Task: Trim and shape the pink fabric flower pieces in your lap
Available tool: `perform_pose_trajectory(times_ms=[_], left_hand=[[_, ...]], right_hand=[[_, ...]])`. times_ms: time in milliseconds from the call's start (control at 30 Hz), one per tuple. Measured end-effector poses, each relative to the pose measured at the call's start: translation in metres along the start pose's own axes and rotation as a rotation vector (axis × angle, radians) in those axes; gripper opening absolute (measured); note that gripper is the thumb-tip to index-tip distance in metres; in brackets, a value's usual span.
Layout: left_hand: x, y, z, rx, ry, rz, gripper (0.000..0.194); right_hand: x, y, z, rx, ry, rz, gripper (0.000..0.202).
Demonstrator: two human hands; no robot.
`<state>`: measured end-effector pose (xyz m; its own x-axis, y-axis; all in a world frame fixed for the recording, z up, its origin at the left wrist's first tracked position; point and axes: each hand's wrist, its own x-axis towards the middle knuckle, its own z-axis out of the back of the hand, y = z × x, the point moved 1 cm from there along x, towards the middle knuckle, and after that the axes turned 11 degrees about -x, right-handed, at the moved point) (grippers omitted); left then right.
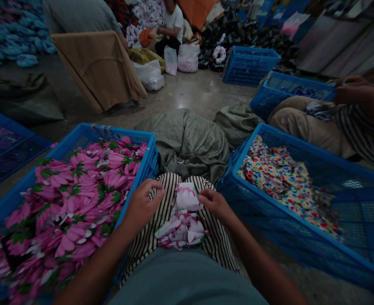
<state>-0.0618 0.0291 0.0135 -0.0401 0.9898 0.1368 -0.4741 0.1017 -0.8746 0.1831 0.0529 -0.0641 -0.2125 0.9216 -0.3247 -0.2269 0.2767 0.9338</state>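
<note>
On my lap, over striped trousers, lies a white and pink fabric piece (188, 197). Below it is a small pile of crumpled pink and white fabric pieces (182, 231). My right hand (215, 204) has its fingers curled and pinched at the right edge of the upper piece. To the left, my left hand (145, 198) hovers over my thigh with thumb and fingers apart, holding nothing. Beside it stands a blue crate (153, 142) full of pink petal-shaped fabric pieces (85, 186) with green tips.
At right, a blue crate (301, 144) holds colourful dotted fabric pieces (279, 178). Grey-green sacks (187, 135) lie ahead of my knees. A co-worker (314, 123) sits at right; others sit farther back, near a cloth-draped chair (94, 67) and more blue crates (250, 65).
</note>
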Motion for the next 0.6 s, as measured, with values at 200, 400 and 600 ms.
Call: perform_pose_trajectory(times_ms=[200, 400, 600], left_hand=[[-0.003, -0.008, -0.059, -0.248, 0.252, -0.005, 0.015], [-0.003, -0.008, -0.056, -0.472, 0.295, 0.007, 0.035], [-0.012, -0.005, -0.053, -0.23, 0.466, -0.264, 0.054]], right_hand=[[-0.012, 0.014, 0.0, 0.067, 0.061, 0.05, 0.027], [-0.015, 0.026, 0.005, 0.405, 0.206, -0.087, 0.035], [0.0, 0.012, -0.014, 0.325, 0.334, -0.166, 0.038]])
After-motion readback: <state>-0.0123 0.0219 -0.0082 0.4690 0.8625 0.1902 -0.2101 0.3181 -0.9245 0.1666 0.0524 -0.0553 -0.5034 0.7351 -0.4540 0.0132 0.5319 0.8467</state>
